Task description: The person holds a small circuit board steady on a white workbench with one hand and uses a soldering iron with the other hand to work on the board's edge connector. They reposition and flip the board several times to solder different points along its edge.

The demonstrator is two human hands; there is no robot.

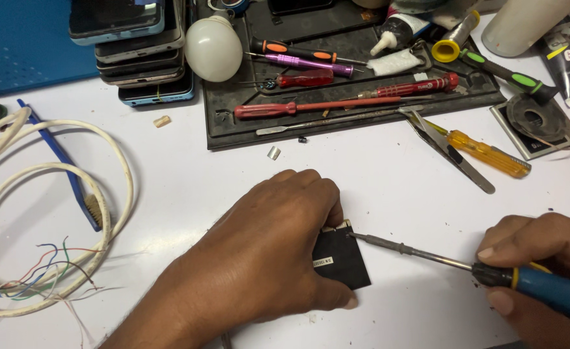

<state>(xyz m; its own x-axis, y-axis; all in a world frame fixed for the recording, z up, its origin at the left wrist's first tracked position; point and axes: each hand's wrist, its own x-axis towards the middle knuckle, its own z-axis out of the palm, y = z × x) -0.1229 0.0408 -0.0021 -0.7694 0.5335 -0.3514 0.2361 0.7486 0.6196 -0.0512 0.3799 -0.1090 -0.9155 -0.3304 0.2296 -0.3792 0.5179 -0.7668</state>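
**Small black module pinned flat, screwdriver tip at its connector edge**

Position: the black module (343,258) lies flat on the white bench (388,174), near the front edge, between the two hands. It is thin, square-ish, with a row of gold contacts along its upper edge and a small white label on its face.

Left hand (265,252): palm down over the module's left part, fingers curled across the top edge, thumb along the lower edge. Grip is closed on the module, pressing it to the bench.

Right hand (543,271): fingers wrapped tight round the blue and yellow handle of a screwdriver (427,255). The shaft runs left and the tip meets the module's upper right corner, at the contacts.

Handling, judged: light, rigid, likely brittle at the contacts; the smooth bench would let it slide, so hold by the edges and keep pressure off the gold row.

Surroundings: a black tray (233,132) of red and purple screwdrivers behind, tweezers (453,155) well apart, a white cable (52,220) coiled to the left.
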